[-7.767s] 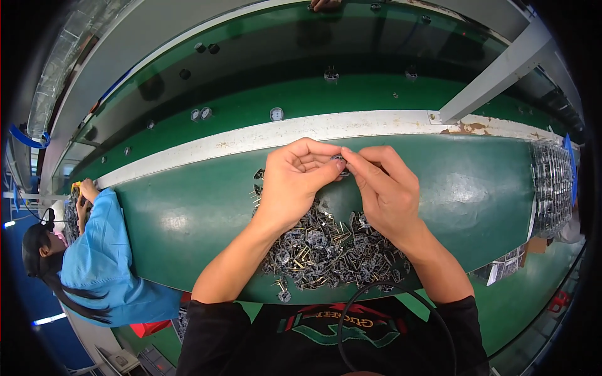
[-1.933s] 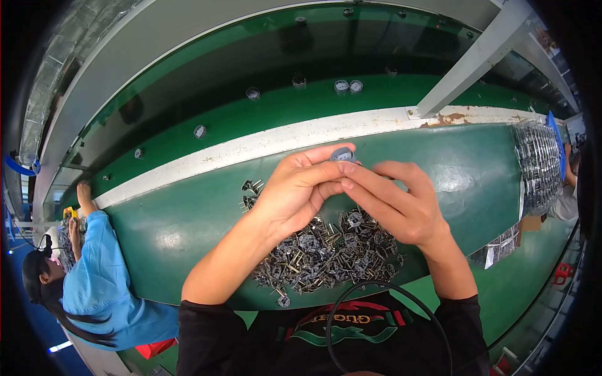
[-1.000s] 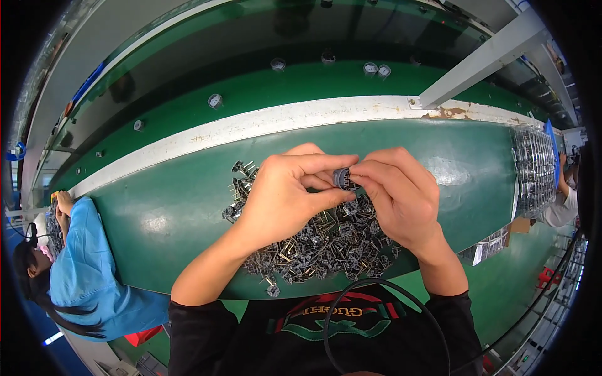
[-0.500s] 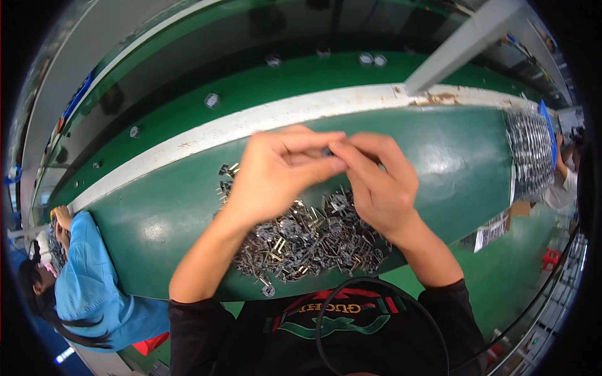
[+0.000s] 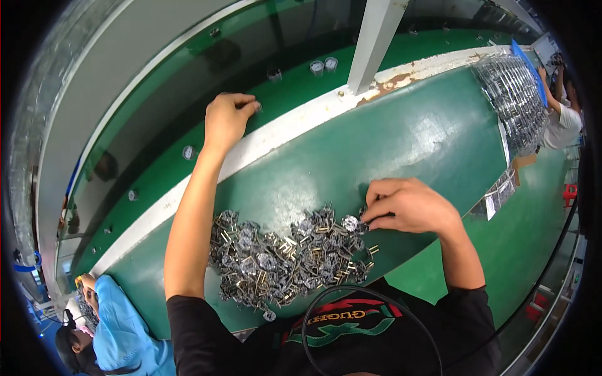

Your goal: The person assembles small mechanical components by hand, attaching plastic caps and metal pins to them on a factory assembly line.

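Over the green conveyor belt, my left hand (image 5: pixel 224 122) reaches beyond the white ledge. Its thumb and fingertips pinch a small clear round part (image 5: pixel 258 107), mostly hidden by the fingers. My right hand (image 5: pixel 411 207) is low at the right edge of a heap of small dark plug parts with metal pins (image 5: pixel 295 257). Its thumb and forefinger close on a small dark part (image 5: pixel 364 213) there, only partly visible. Beside these fingertips lies a pale round-faced part (image 5: pixel 350 223).
Several small round parts stand along the conveyor belt (image 5: pixel 166 166), among them a pair (image 5: pixel 323 66). A grey post (image 5: pixel 374 47) rises from the white ledge (image 5: pixel 301 128). Stacked clear trays (image 5: pixel 514 103) sit at the green table's right end. A blue-sleeved person (image 5: pixel 128 323) works at left.
My hands were together above the heap and have parted. The left has moved out over the belt with a small part; the right has dropped to the heap's right edge. The view has turned.
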`<state>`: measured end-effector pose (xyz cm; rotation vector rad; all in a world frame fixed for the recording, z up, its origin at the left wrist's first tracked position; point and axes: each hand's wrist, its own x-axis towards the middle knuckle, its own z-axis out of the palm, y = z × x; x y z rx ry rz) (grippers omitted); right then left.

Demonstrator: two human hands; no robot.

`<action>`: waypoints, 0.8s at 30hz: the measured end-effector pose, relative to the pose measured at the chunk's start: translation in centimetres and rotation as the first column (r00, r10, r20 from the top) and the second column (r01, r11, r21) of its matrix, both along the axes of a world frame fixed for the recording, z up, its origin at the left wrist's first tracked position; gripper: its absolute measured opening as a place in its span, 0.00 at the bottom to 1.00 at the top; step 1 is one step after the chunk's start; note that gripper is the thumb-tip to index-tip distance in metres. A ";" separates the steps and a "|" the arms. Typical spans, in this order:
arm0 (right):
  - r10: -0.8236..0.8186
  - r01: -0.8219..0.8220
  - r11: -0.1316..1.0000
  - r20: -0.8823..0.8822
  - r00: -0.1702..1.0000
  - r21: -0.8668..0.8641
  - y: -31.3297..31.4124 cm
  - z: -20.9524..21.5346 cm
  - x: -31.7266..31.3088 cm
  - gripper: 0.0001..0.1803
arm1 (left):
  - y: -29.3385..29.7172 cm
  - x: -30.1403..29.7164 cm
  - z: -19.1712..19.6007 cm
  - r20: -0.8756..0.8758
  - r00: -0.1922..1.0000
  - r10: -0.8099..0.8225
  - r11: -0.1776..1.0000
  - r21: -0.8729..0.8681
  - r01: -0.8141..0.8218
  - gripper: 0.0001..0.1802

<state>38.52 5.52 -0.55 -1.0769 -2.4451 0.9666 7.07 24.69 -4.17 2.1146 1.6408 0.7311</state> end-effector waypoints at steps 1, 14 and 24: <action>-0.011 0.011 1.000 -0.006 1.000 0.009 -0.2 -0.5 0.2 0.11 | -0.1 0.2 0.2 -0.065 0.998 -0.008 0.999 0.032 0.010 0.15; -0.402 0.440 0.898 -0.401 0.823 0.003 -1.1 -2.3 0.2 0.10 | 8.5 16.8 2.2 -0.354 0.732 -0.582 0.795 -0.062 0.603 0.17; -0.588 0.301 0.809 -0.687 0.427 -0.505 -1.9 -2.4 -1.0 0.06 | 5.4 13.3 4.4 0.264 0.882 -0.391 0.903 -0.073 0.423 0.13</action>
